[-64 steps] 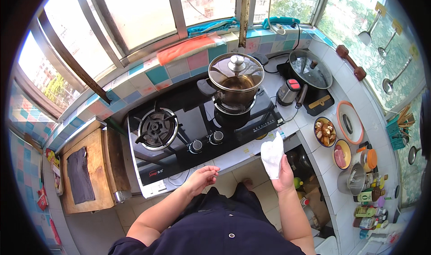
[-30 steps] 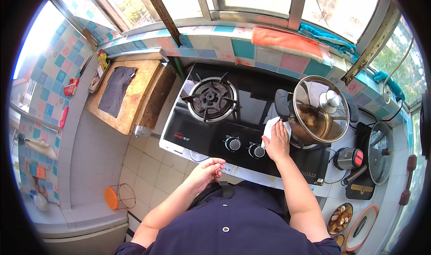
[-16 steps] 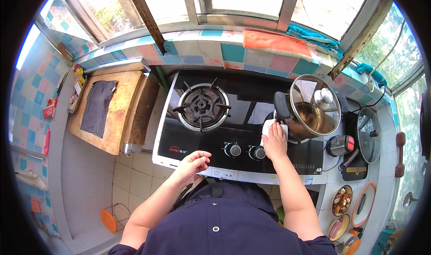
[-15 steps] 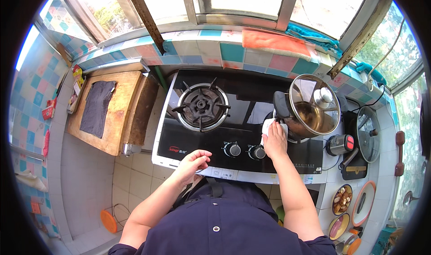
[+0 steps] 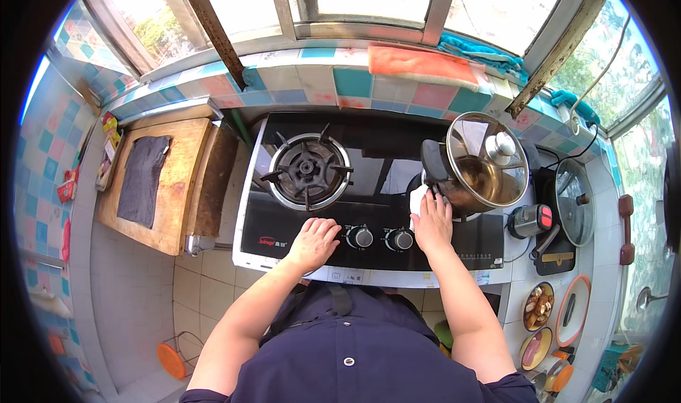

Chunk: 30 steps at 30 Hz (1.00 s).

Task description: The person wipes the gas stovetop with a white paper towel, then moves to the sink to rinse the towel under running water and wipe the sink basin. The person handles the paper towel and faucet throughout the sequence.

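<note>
My right hand (image 5: 433,222) presses a white cloth or paper wipe (image 5: 416,203) against the black glass gas stove (image 5: 383,137), close beside a pot. The pot (image 5: 454,194) has a dark side handle and a glass lid (image 5: 468,147) with a metal knob, and sits over the right burner, which it mostly hides. My left hand (image 5: 313,244) lies palm down on the stove's front part, holding nothing, its fingers stretched forward. Just right of it is a control knob (image 5: 360,237), with a second knob (image 5: 399,240) nearer my right hand. The left burner (image 5: 307,168) has no pot on it.
To the left, a dark cloth (image 5: 144,179) lies on a wooden board (image 5: 177,218). On the right counter are a lidded pan (image 5: 574,208), a black-and-silver appliance (image 5: 530,221) and bowls of food (image 5: 539,307). An orange towel (image 5: 422,64) lies on the tiled ledge behind.
My left hand has come down from above the front edge onto the glass, and its curled fingers have stretched out. My right hand stays with the wipe beside the pot. The view has shifted slightly.
</note>
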Each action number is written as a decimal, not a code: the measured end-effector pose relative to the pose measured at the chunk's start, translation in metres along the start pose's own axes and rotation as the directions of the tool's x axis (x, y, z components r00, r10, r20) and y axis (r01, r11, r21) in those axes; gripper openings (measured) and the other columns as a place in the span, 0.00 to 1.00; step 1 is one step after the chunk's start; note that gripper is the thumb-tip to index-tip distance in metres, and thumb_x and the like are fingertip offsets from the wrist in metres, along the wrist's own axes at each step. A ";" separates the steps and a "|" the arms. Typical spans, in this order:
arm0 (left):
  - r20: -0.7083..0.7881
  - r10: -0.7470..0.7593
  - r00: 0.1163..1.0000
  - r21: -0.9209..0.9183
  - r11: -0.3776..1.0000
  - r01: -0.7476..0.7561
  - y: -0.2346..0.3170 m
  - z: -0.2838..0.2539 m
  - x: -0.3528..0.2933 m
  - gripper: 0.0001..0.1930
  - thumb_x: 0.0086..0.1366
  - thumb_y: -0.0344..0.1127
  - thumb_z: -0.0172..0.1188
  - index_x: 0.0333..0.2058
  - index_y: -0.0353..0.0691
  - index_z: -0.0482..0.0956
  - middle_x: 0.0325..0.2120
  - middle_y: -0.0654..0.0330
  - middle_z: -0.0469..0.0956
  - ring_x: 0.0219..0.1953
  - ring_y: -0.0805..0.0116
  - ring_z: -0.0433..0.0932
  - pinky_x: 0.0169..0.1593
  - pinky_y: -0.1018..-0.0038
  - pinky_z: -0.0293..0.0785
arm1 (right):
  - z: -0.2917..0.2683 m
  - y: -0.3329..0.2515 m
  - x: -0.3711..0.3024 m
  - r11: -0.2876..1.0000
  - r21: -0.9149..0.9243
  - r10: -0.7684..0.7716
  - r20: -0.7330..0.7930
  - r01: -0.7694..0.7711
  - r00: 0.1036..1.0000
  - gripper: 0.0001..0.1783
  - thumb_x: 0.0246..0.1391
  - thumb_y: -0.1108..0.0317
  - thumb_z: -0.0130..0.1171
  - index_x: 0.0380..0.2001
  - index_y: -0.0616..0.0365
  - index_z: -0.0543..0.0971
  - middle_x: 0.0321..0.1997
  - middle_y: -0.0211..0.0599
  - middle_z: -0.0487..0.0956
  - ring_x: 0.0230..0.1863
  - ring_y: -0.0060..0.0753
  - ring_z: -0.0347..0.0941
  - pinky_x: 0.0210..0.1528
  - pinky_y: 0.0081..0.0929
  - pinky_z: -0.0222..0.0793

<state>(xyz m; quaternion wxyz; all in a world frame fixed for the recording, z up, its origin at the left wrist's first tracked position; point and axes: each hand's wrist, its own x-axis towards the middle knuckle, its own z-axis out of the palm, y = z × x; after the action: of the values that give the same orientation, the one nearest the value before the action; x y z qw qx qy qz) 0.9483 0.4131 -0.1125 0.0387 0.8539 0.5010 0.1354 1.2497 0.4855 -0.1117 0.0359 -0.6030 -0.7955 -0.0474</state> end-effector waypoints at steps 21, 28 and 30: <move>-0.046 -0.002 0.999 -0.094 0.996 -0.002 -0.010 -0.003 0.000 0.18 0.55 0.38 0.60 0.45 0.44 0.74 0.43 0.61 0.71 0.49 0.61 0.69 0.56 0.63 0.61 | 0.015 0.018 -0.031 0.990 0.130 0.065 -0.111 -0.050 0.992 0.21 0.50 0.73 0.51 0.50 0.58 0.71 0.40 0.37 0.70 0.43 0.43 0.70 0.41 0.37 0.72; -0.017 -0.010 1.000 -0.106 0.994 0.008 -0.010 -0.001 -0.001 0.17 0.56 0.39 0.59 0.45 0.44 0.74 0.45 0.61 0.71 0.50 0.61 0.69 0.57 0.63 0.61 | 0.019 0.013 -0.008 0.987 0.144 0.074 -0.004 -0.073 0.997 0.21 0.50 0.74 0.50 0.50 0.60 0.68 0.41 0.39 0.71 0.44 0.44 0.70 0.43 0.38 0.71; -0.023 -0.006 1.000 -0.112 0.994 0.003 -0.010 0.000 -0.001 0.17 0.56 0.39 0.59 0.45 0.44 0.74 0.45 0.61 0.71 0.50 0.61 0.69 0.57 0.63 0.61 | 0.024 0.011 0.000 0.985 0.156 0.079 -0.018 -0.075 0.997 0.20 0.51 0.74 0.49 0.50 0.60 0.68 0.42 0.40 0.71 0.43 0.44 0.70 0.44 0.39 0.71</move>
<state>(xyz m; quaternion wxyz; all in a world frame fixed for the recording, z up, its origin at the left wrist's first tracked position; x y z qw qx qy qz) 0.9395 0.4177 -0.1147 0.0808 0.8476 0.4951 0.1731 1.2606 0.4919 -0.1356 0.0941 -0.6282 -0.7723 0.0087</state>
